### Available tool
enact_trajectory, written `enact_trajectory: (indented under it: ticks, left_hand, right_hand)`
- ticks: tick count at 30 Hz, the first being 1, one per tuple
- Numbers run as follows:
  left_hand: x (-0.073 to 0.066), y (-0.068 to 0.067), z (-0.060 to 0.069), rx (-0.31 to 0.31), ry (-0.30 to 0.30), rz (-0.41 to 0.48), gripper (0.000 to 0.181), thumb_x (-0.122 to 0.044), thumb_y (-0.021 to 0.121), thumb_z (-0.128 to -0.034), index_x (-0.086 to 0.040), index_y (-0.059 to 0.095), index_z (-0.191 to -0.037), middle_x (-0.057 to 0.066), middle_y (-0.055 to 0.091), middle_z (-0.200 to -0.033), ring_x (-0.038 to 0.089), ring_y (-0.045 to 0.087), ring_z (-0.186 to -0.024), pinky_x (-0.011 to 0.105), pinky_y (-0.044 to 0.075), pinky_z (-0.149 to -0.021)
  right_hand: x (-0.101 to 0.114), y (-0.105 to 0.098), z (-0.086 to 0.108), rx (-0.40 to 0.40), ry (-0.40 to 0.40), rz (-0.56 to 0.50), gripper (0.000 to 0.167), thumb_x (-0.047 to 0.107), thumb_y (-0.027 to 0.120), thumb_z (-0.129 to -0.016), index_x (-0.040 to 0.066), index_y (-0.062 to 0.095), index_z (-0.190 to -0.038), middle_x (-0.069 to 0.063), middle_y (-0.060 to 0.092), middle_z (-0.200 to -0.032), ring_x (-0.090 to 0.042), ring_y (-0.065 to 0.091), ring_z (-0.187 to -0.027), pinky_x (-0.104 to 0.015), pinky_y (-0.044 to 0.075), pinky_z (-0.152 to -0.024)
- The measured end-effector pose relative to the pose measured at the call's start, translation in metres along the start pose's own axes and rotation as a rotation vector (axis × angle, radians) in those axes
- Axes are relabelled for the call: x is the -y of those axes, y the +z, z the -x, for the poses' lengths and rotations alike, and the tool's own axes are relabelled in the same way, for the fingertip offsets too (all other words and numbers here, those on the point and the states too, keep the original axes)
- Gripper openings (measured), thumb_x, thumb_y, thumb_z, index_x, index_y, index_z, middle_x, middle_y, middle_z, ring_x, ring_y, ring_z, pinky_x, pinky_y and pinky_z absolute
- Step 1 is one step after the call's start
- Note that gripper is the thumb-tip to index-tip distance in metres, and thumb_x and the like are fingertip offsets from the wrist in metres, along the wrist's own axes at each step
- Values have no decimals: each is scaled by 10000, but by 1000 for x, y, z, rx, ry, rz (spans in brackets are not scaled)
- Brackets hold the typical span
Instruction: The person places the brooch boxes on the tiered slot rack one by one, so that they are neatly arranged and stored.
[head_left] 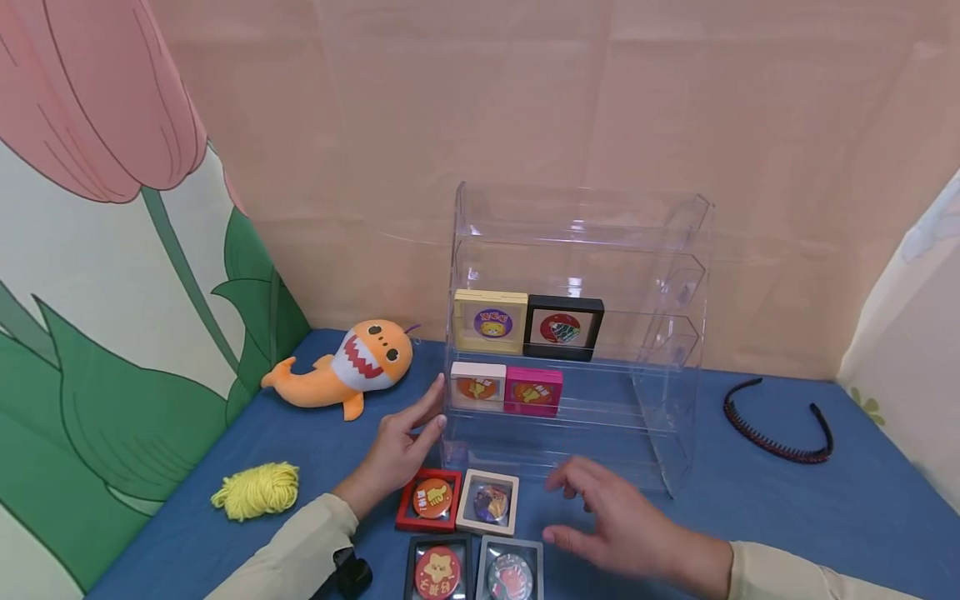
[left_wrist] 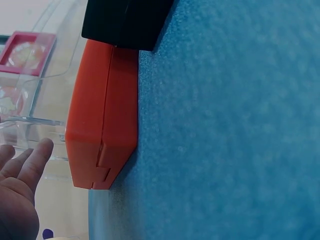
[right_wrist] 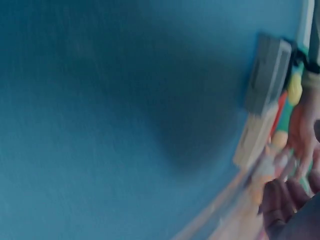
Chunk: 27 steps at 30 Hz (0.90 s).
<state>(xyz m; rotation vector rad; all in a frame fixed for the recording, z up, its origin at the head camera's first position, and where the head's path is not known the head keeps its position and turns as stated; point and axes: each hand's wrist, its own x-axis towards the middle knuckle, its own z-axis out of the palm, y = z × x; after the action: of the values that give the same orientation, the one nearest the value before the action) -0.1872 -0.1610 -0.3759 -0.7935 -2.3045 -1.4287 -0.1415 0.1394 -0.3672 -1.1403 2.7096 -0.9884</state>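
Observation:
My left hand (head_left: 401, 446) touches the left side of a clear tiered rack (head_left: 675, 400), fingers extended. My right hand (head_left: 618, 521) hovers over the cloth with loosely bent fingers and nothing in it. On the rack's middle tier stand a yellow framed badge (head_left: 491, 342) and a black one (head_left: 577, 346). One tier lower are a white box (head_left: 477, 400) and a magenta box (head_left: 534, 404). Between my hands lie a red frame (head_left: 405, 517), a cream frame (head_left: 512, 508), a black frame (head_left: 415, 567) and a grey frame (head_left: 536, 567). The red frame looms large in the left wrist view.
An orange shark plush (head_left: 322, 387) lies left of the rack. Nearer on that side is a yellow yarn skein (head_left: 258, 492). A dark headband (head_left: 780, 446) rests at the right. Blue cloth (head_left: 750, 525) covers the table, with a printed backdrop behind.

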Motion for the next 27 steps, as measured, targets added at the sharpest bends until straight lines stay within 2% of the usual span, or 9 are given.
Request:
enact_trajectory:
  ticks: [3, 6, 15, 21, 27]
  left_hand:
    - [-1, 0, 0, 1, -7, 6, 569, 60, 547, -925, 18, 326, -1447, 189, 407, -1404, 346, 488, -1201, 397, 511, -814]
    - [-1, 0, 0, 0, -10, 5, 571, 62, 548, -924, 15, 326, -1448, 188, 406, -1404, 347, 488, -1200, 396, 515, -808]
    - [0, 0, -1, 3, -15, 2, 569, 53, 546, -928, 7, 325, -1451, 179, 402, -1411, 339, 491, -1200, 394, 513, -813]
    - [1, 0, 0, -1, -8, 2, 569, 66, 547, -923, 22, 328, -1445, 194, 404, -1404, 353, 487, -1200, 401, 512, -812]
    - [2, 0, 0, 8, -3, -5, 562, 54, 547, -928, 31, 325, -1444, 202, 400, -1407, 365, 490, -1194, 406, 516, -807]
  right_hand:
    - [-1, 9, 4, 148, 22, -23, 420, 486, 641, -865, 193, 557, -1153, 62, 543, -1090, -99, 553, -924, -287, 520, -718]
    - [-3, 18, 7, 226, 34, -20, 468, 517, 635, -854, 185, 566, -1177, 96, 527, -1089, -55, 532, -921, -281, 519, -738]
    - [-7, 30, 9, 309, 88, -31, 563, 538, 649, -831, 152, 581, -1234, 148, 505, -1055, -2, 495, -885, -255, 518, -774]
    - [-5, 35, 5, 318, 132, 15, 591, 589, 619, -823, 167, 594, -1236, 163, 504, -1027, -7, 474, -883, -247, 512, -769]
    - [-7, 39, 5, 313, 58, 79, 611, 589, 603, -836, 124, 606, -1233, 150, 510, -1025, -18, 444, -900, -236, 507, -732]
